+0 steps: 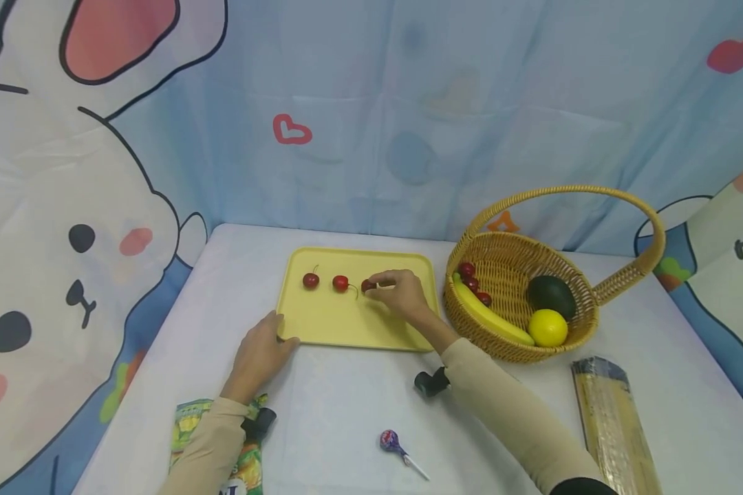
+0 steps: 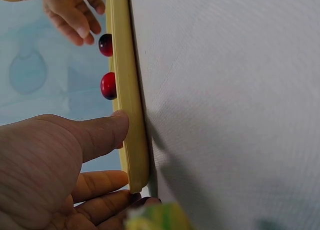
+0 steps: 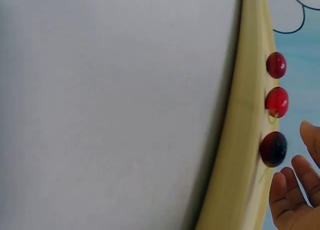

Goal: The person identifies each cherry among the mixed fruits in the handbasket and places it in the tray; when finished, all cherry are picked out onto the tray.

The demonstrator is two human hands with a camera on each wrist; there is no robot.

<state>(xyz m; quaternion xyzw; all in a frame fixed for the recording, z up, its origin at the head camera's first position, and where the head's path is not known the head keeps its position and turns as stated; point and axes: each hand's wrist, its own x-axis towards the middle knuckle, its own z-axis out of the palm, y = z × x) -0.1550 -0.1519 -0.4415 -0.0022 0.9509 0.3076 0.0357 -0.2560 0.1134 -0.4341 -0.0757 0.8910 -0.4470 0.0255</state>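
A yellow tray [image 1: 347,323] lies on the table with three dark red cherries in a row. The left cherry [image 1: 311,280] and the middle cherry [image 1: 340,283] show stems. At the tray's near left corner, my left hand [image 1: 260,357] grips the rim, thumb [image 2: 102,135] along the near side and fingers round the corner. Over the tray, my right hand [image 1: 399,294] is at the right cherry [image 1: 368,285]. In the right wrist view its loosely bent fingers [image 3: 280,192] stand just apart from that dark cherry [image 3: 273,149], thumb and fingertips spread.
Right of the tray stands a wicker basket [image 1: 520,354] with a tall handle, holding a banana [image 1: 489,313], a lemon [image 1: 547,328], an avocado [image 1: 552,295] and several cherries. A lollipop [image 1: 393,443] lies in front. A snack bag [image 1: 248,467] is under the left forearm; a brown package [image 1: 616,426] lies right.
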